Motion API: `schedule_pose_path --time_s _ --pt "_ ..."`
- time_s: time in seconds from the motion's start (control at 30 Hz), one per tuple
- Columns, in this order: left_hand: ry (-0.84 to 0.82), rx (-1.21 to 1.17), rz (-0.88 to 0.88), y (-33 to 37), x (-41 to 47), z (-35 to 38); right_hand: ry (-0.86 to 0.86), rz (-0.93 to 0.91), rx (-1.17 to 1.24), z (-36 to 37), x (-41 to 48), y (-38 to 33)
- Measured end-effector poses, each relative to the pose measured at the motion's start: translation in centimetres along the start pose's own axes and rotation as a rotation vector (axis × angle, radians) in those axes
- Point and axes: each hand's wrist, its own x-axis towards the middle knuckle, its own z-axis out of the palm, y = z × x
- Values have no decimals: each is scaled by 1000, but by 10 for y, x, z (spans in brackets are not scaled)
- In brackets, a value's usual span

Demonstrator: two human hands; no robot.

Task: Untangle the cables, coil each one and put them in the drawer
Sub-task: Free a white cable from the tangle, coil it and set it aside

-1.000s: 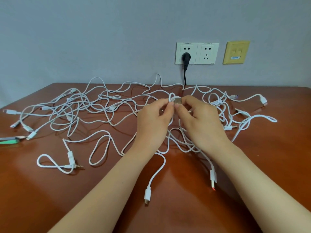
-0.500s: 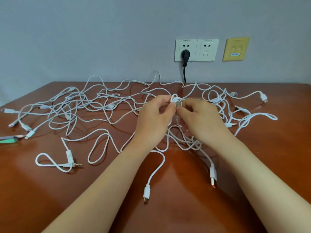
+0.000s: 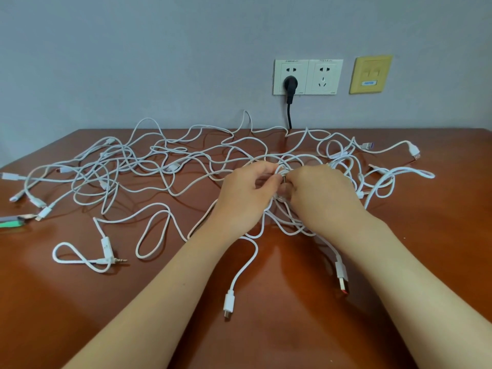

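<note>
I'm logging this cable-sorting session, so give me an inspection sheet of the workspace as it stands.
Surface: glossy brown table.
Job's things: white cables tangled across it, none coiled; drawer not seen.
Clutter: green object at the left edge, partly cut off.
Grips: left hand and right hand each pinch cable in the tangle.
Cables: free ends in front: audio jack, small white plug, orange-tipped USB plug.
Surroundings: grey wall, black plug in double socket, yellow wall plate.

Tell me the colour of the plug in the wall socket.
The plug is black, best seen in the head view.
</note>
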Motion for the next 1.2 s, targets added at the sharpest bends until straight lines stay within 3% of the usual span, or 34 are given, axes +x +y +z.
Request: schedule_pose_path --time_s 0.17,0.37,0.5,0.6,0.93,1.1,1.2 --pt "-6 -47 7 1 -2 -1 -4 19 32 1 1 3" --pt "17 -307 -50 7 0 -4 -108 255 997 2 6 17" --pt "32 -394 -94 5 0 -3 -18 298 1078 6 7 15" --pt "58 -362 -87 2 1 -1 -77 300 1337 9 6 11" --pt "89 -62 -68 0 1 0 -68 247 1457 15 5 8" --pt "159 -74 -69 0 5 -7 -180 143 1533 15 7 7" --pt "166 -105 -87 2 4 -6 -128 155 1526 17 7 7"
